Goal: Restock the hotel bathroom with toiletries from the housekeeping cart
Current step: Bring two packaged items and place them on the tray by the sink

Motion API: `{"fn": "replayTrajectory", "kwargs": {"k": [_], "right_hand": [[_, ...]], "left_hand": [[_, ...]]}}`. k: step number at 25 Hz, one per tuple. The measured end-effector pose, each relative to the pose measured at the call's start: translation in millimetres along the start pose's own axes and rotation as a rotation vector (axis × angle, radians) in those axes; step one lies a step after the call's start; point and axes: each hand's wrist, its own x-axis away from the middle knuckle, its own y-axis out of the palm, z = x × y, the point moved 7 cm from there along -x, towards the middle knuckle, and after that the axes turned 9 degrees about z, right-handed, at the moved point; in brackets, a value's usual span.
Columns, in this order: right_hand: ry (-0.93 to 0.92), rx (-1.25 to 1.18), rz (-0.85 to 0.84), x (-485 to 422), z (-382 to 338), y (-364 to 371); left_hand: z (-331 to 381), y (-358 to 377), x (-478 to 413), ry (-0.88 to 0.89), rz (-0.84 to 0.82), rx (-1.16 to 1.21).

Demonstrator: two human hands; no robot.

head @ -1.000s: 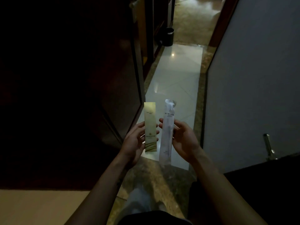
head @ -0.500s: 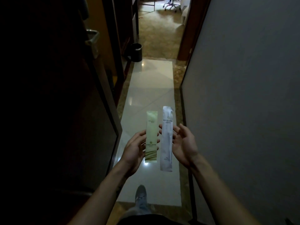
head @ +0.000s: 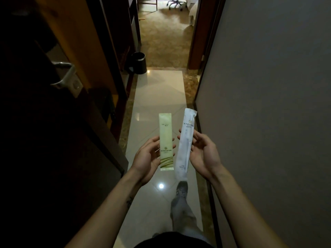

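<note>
Left packet (head: 166, 140): upright in my left hand (head: 146, 156), just beside the right packet (head: 186, 140).
Right packet: in my right hand (head: 202, 154), top leaning toward the wall (head: 268, 104).
Bin (head: 138, 62): ahead on the floor (head: 161, 97) — left side.
Door handle (head: 65, 74): on my left, nearer than the bin.

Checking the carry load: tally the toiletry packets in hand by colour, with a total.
Yellow-green packet: 1, held by the left hand
White packet: 1, held by the right hand
Total: 2
</note>
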Motion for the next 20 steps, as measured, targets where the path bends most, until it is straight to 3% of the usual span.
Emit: {"fn": "replayTrajectory", "kwargs": {"k": [11,20], "right_hand": [[-0.032,0.073,-0.07,-228,-161,47],[0.032,0.026,-0.083,-381,-219,98]], "left_hand": [[112,112,-225,0.097,0.053,-0.003],[176,130,-382,0.123,0.069,0.037]]}}
